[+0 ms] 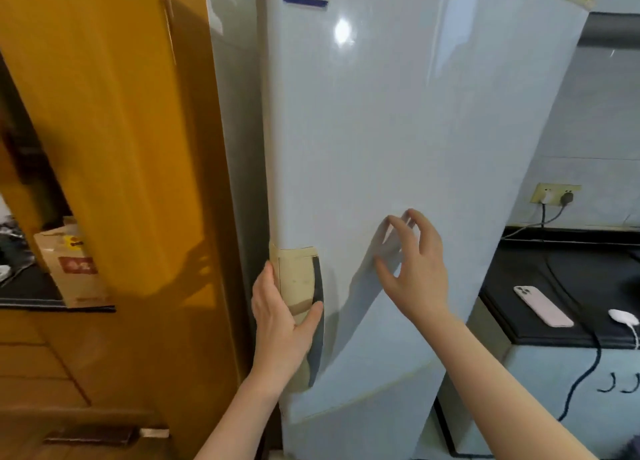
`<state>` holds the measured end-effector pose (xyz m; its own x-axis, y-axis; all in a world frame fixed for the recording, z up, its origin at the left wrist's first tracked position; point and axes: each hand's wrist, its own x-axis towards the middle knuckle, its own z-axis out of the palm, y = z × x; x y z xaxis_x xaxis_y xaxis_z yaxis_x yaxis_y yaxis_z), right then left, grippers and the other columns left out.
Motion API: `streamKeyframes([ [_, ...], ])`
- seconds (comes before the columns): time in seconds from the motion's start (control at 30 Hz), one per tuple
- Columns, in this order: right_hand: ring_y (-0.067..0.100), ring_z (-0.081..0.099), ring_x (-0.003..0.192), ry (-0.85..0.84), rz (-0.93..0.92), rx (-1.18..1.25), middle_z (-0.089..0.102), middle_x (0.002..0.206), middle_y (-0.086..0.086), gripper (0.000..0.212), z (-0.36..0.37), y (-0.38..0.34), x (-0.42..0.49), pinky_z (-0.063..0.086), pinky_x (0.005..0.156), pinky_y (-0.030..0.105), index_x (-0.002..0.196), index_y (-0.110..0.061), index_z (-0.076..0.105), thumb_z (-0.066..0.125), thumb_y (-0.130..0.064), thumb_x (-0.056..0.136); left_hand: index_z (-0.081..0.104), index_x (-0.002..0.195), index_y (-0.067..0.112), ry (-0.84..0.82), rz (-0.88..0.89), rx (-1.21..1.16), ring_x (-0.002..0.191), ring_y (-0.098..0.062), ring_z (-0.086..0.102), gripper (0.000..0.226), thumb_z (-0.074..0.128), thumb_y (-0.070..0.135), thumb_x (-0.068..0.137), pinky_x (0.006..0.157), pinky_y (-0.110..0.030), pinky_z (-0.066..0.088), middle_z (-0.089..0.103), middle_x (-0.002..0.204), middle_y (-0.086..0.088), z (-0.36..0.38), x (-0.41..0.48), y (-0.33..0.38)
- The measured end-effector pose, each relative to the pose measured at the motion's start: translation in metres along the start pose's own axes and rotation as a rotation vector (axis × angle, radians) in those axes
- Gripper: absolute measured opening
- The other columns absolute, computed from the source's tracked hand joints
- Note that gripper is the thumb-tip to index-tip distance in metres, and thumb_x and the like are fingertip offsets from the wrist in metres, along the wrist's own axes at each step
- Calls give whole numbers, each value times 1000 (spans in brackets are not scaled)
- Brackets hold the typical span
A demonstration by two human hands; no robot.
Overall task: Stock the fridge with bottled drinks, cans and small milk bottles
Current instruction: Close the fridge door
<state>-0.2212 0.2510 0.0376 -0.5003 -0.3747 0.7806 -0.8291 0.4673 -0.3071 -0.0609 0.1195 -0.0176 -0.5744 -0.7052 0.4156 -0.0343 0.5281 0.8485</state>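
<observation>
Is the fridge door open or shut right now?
Shut: the fridge door shows no gap or interior; the left hand grips its handle.

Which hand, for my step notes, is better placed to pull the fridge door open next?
Left. The left hand grips the door handle; the right hand is open near the bare fridge door, holding nothing.

Right of the right hand (412, 262), on a black surface (512, 279): pink phone (542, 306) lying flat, white puck-shaped device (623, 316) on a cord near it. Higher, beyond the same hand: wall socket (556, 194) with two plugs in. Left of the left hand (280, 321): ochre wooden panel (121, 148); further left, brown paper bag (69, 269) upright on a dark surface (27, 293).
</observation>
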Motion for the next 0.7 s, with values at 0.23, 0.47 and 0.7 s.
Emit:
streamKeyframes([
  [0.23,34,31,134,143,-132,-109,36,142,15,60,42,54,49,36,105,45,129,-19,50,70,-31,73,-9,148,33,137,-88,55,142,-20,9,121,80,45,67,115,-46,17,9,153,11,29,77,-25],
  [0.47,37,36,129,246,-268,-193,40,138,17,59,77,80,78,36,100,50,128,-17,55,71,-38,75,-9,148,34,175,-146,5,144,-15,6,139,79,66,44,114,-33,11,3,157,12,54,136,-41],
  [0.7,36,35,130,272,-245,-274,33,141,13,54,104,85,88,32,101,54,128,-19,57,69,-38,79,-3,149,32,165,-89,5,144,-17,12,132,80,61,50,107,-28,18,9,156,9,63,173,-53],
])
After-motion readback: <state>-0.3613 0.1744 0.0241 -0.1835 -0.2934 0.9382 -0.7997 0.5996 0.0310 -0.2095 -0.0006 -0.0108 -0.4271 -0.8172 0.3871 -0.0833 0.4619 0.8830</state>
